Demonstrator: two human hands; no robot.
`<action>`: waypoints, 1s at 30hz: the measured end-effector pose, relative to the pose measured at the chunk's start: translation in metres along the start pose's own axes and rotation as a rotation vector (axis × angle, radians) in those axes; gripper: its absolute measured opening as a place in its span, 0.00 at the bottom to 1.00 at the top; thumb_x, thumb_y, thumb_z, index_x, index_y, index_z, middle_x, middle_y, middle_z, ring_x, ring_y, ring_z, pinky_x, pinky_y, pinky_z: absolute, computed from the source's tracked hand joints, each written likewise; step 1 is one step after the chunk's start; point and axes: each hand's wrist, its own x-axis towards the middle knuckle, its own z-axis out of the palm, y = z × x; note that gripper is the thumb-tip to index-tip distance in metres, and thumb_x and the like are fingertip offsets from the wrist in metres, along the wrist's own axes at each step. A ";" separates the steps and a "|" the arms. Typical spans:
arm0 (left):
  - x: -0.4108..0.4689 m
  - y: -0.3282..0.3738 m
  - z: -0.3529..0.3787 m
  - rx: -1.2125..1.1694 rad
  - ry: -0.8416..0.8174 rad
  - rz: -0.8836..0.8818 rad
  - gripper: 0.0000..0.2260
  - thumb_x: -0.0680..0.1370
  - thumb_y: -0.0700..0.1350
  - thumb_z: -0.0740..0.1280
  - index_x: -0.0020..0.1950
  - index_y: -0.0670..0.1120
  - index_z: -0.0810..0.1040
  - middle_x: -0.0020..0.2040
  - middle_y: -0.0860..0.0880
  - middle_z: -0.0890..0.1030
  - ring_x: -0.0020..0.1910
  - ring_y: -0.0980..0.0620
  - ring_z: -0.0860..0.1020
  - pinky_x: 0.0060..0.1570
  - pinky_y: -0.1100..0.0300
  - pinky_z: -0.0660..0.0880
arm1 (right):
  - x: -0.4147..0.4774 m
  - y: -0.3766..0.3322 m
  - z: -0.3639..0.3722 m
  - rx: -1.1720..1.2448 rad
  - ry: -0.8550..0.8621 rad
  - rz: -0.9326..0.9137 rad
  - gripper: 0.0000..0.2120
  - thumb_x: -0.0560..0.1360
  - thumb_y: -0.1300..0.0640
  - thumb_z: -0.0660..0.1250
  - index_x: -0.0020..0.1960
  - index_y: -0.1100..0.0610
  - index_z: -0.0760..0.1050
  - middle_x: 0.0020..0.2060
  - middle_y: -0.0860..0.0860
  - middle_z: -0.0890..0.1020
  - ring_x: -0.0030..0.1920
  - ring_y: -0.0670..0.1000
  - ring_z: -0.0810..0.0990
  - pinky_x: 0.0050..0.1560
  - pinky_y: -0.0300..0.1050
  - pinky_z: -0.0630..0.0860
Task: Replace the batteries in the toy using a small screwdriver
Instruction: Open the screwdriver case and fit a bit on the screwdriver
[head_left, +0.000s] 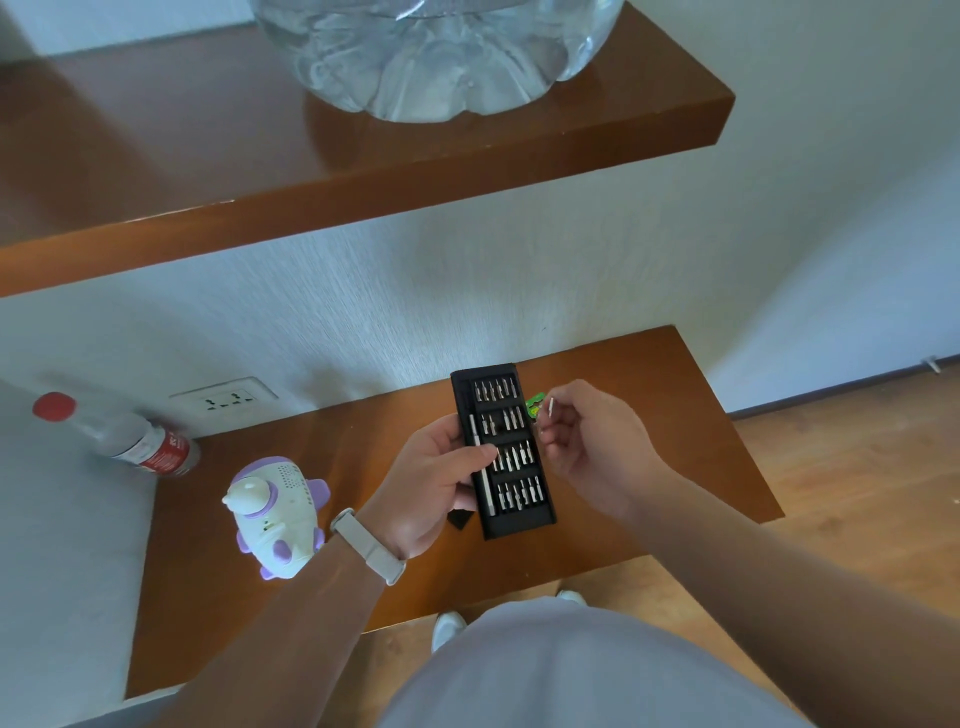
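Above the brown wooden table (363, 457), left hand (434, 480) grips one black bit case (511, 457) (four bit rows, one driver); right hand (587, 447) pinches one silver bit (550, 406).

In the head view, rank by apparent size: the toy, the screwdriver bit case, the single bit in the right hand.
1. Bit case, though held nearer the camera than the toy, so unsure.
2. Toy, close in size.
3. Single bit, clearly smallest.
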 end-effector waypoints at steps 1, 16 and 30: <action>0.000 0.001 -0.001 -0.003 0.000 0.003 0.13 0.82 0.35 0.63 0.65 0.40 0.76 0.57 0.39 0.84 0.55 0.38 0.83 0.50 0.42 0.81 | 0.000 0.003 -0.001 0.088 -0.003 0.055 0.10 0.78 0.64 0.58 0.39 0.60 0.74 0.31 0.54 0.75 0.28 0.48 0.72 0.26 0.38 0.72; 0.000 0.003 0.004 -0.038 -0.019 0.009 0.16 0.80 0.37 0.66 0.67 0.42 0.75 0.58 0.41 0.84 0.56 0.40 0.83 0.49 0.42 0.82 | -0.002 0.027 -0.005 -0.003 -0.277 0.232 0.16 0.81 0.53 0.63 0.64 0.61 0.76 0.56 0.62 0.82 0.56 0.61 0.81 0.61 0.62 0.77; 0.002 0.001 0.007 0.802 0.134 0.279 0.17 0.78 0.51 0.72 0.61 0.58 0.67 0.51 0.56 0.79 0.40 0.56 0.83 0.39 0.58 0.83 | -0.001 0.035 -0.010 -0.114 -0.187 0.044 0.13 0.80 0.63 0.63 0.62 0.54 0.76 0.50 0.57 0.84 0.47 0.57 0.84 0.48 0.57 0.81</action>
